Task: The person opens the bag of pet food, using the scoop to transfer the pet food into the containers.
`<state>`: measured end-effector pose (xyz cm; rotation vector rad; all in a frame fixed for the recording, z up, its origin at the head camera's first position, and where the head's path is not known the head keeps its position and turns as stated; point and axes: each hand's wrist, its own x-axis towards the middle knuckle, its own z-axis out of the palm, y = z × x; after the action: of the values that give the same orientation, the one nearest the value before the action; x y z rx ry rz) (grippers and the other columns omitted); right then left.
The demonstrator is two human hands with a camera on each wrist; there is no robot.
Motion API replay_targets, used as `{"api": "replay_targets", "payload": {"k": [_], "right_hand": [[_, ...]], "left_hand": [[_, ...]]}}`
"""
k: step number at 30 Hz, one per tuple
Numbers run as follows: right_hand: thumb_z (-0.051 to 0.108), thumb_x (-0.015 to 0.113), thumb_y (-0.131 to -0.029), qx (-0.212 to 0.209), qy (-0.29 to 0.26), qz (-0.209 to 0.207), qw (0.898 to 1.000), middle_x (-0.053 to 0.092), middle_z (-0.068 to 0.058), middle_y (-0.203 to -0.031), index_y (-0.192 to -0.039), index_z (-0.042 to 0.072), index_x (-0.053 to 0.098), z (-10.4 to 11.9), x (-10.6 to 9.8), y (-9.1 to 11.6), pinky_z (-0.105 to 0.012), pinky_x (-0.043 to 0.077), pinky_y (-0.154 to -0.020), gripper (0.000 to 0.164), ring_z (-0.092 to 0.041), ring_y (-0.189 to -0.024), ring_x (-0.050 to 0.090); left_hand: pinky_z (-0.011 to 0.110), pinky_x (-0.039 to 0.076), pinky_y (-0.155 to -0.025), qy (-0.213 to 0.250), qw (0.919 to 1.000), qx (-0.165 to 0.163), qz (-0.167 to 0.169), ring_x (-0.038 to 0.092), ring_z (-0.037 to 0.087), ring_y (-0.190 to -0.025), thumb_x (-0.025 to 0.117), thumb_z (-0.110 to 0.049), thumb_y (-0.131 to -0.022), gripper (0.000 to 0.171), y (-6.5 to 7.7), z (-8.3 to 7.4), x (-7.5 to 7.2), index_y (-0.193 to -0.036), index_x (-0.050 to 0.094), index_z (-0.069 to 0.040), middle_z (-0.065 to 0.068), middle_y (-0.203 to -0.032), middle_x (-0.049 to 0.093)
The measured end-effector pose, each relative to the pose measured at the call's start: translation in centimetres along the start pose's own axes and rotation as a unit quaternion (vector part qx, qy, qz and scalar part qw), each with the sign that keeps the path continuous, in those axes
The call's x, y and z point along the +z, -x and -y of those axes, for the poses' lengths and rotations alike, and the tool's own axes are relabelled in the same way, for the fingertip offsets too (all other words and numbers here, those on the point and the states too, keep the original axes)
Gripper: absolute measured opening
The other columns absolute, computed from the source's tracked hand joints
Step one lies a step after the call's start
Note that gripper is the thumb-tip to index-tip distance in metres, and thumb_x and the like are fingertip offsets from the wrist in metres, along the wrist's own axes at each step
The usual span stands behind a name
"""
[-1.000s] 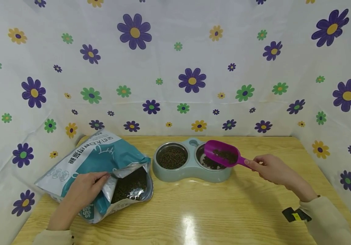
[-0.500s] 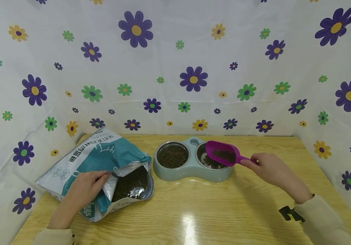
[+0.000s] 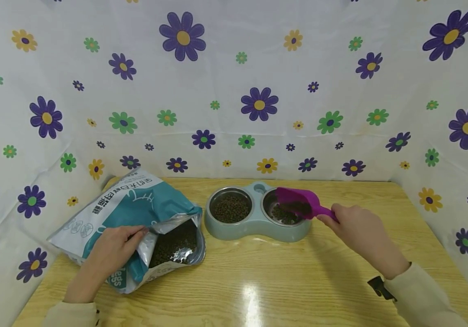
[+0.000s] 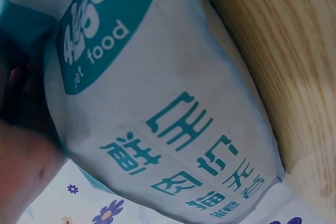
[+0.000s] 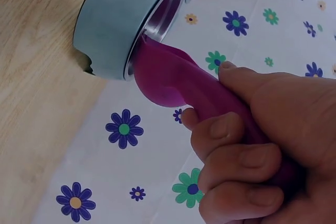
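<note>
My right hand [image 3: 362, 234] grips the handle of a magenta scoop [image 3: 301, 196], fingers wrapped round it in the right wrist view. Tilted over the right steel bowl [image 3: 267, 210], the scoop has dark kibble along its lower side, and more kibble [image 3: 284, 215] lies in that bowl. The left steel bowl [image 3: 213, 213] holds a heap of brown kibble [image 3: 231, 209]. Both sit in a pale blue-green double stand [image 3: 254, 230]. With thumb and fingers my left hand [image 3: 113, 247] pinches the opened edge of a teal and white pet food bag [image 3: 131, 206], which lies on its side with kibble visible inside.
The wooden table [image 3: 258, 277] carries the bag at left and the bowl stand near its back edge. A flower-printed cloth [image 3: 217, 81] rises behind and on both sides. A small dark strap piece [image 3: 381, 288] hangs at the right sleeve.
The scoop has tipped further over the right bowl, and more kibble shows in that bowl. My right wrist has turned with it. My left hand keeps its hold on the bag.
</note>
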<state>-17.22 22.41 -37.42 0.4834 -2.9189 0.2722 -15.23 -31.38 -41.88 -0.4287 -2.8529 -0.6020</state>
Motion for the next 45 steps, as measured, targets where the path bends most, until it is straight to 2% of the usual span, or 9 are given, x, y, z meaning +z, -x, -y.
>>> {"api": "replay_targets", "payload": {"k": [5, 8, 12, 17, 21, 25, 28, 33, 45], "right_hand": [[0.038, 0.068, -0.098, -0.023, 0.046, -0.042, 0.998, 0.032, 0.004, -0.055, -0.071, 0.011, 0.047, 0.2, 0.1, 0.2, -0.023, 0.019, -0.045, 0.043, -0.010, -0.044, 0.030], [0.053, 0.046, -0.102, -0.035, 0.068, -0.067, 0.995, 0.029, 0.005, -0.055, -0.072, 0.010, 0.046, 0.3, 0.1, 0.4, -0.023, 0.017, -0.045, 0.052, -0.009, -0.043, 0.028], [0.063, 0.010, -0.097, -0.049, 0.092, -0.099, 0.990, 0.026, 0.006, -0.054, -0.072, 0.011, 0.044, 0.2, 0.4, 0.7, -0.023, 0.015, -0.044, 0.067, -0.009, -0.043, 0.026], [0.063, 0.004, -0.099, -0.058, 0.105, -0.125, 0.985, 0.025, 0.007, -0.053, -0.072, 0.011, 0.043, -0.2, 0.8, 0.8, -0.024, 0.013, -0.045, 0.070, -0.009, -0.043, 0.024], [0.065, 0.008, -0.100, -0.051, 0.092, -0.129, 0.986, 0.027, 0.006, -0.053, -0.073, 0.010, 0.045, -0.9, 1.1, 0.8, -0.023, 0.014, -0.045, 0.071, -0.009, -0.044, 0.025], [0.054, 0.043, -0.106, -0.012, -0.002, -0.088, 0.996, 0.035, 0.006, -0.054, -0.075, 0.010, 0.052, -1.4, 1.1, 0.9, -0.023, 0.020, -0.045, 0.054, -0.008, -0.045, 0.030], [0.039, 0.062, -0.103, 0.038, -0.098, -0.035, 0.994, 0.041, 0.006, -0.057, -0.079, 0.010, 0.059, -1.3, 0.9, 0.9, -0.022, 0.025, -0.045, 0.037, -0.008, -0.047, 0.034], [0.041, 0.061, -0.103, 0.079, -0.200, 0.026, 0.976, 0.045, 0.005, -0.060, -0.085, 0.010, 0.067, -0.4, 1.0, 1.0, -0.023, 0.029, -0.047, 0.037, -0.009, -0.052, 0.038], [0.045, 0.063, -0.101, 0.033, -0.289, 0.115, 0.950, 0.046, 0.008, -0.061, -0.085, 0.018, 0.071, 4.9, 2.1, 1.2, -0.020, 0.030, -0.048, 0.033, -0.004, -0.054, 0.037]], "left_hand": [[0.052, 0.059, -0.076, -0.002, 1.0000, 0.006, -0.001, 0.076, 0.033, -0.088, 0.064, -0.013, -0.101, 0.025, 0.0, 0.0, 0.0, -0.118, 0.077, -0.001, 0.020, -0.109, 0.077], [0.051, 0.059, -0.077, -0.003, 1.0000, 0.009, -0.002, 0.076, 0.033, -0.089, 0.064, -0.013, -0.101, 0.024, 0.0, 0.0, 0.0, -0.118, 0.077, -0.002, 0.020, -0.109, 0.077], [0.051, 0.060, -0.076, -0.005, 0.9999, 0.010, -0.002, 0.076, 0.032, -0.088, 0.064, -0.014, -0.101, 0.024, 0.0, 0.0, 0.0, -0.118, 0.077, -0.002, 0.019, -0.109, 0.077], [0.050, 0.060, -0.075, -0.006, 1.0000, 0.001, 0.004, 0.076, 0.029, -0.085, 0.064, -0.015, -0.101, 0.025, 0.0, 0.0, -0.1, -0.118, 0.077, -0.002, 0.019, -0.110, 0.077], [0.048, 0.059, -0.072, -0.007, 0.9999, -0.003, 0.007, 0.075, 0.026, -0.081, 0.063, -0.015, -0.101, 0.026, 0.0, -0.1, 0.0, -0.119, 0.076, -0.001, 0.020, -0.110, 0.077], [0.047, 0.059, -0.072, -0.007, 1.0000, -0.002, 0.005, 0.075, 0.026, -0.081, 0.064, -0.015, -0.101, 0.026, 0.0, -0.1, 0.1, -0.119, 0.076, -0.001, 0.020, -0.110, 0.077], [0.048, 0.060, -0.073, -0.007, 1.0000, -0.003, 0.005, 0.075, 0.028, -0.084, 0.064, -0.015, -0.101, 0.026, 0.0, -0.1, 0.0, -0.119, 0.076, -0.001, 0.020, -0.110, 0.077], [0.050, 0.059, -0.074, -0.006, 0.9999, -0.010, 0.007, 0.075, 0.031, -0.088, 0.063, -0.015, -0.102, 0.026, 0.0, -0.1, -0.1, -0.120, 0.076, -0.001, 0.020, -0.111, 0.077], [0.053, 0.059, -0.077, -0.002, 0.9999, -0.014, 0.008, 0.075, 0.035, -0.092, 0.063, -0.015, -0.102, 0.027, 0.1, -0.1, 0.0, -0.121, 0.075, 0.000, 0.022, -0.112, 0.076]]}}
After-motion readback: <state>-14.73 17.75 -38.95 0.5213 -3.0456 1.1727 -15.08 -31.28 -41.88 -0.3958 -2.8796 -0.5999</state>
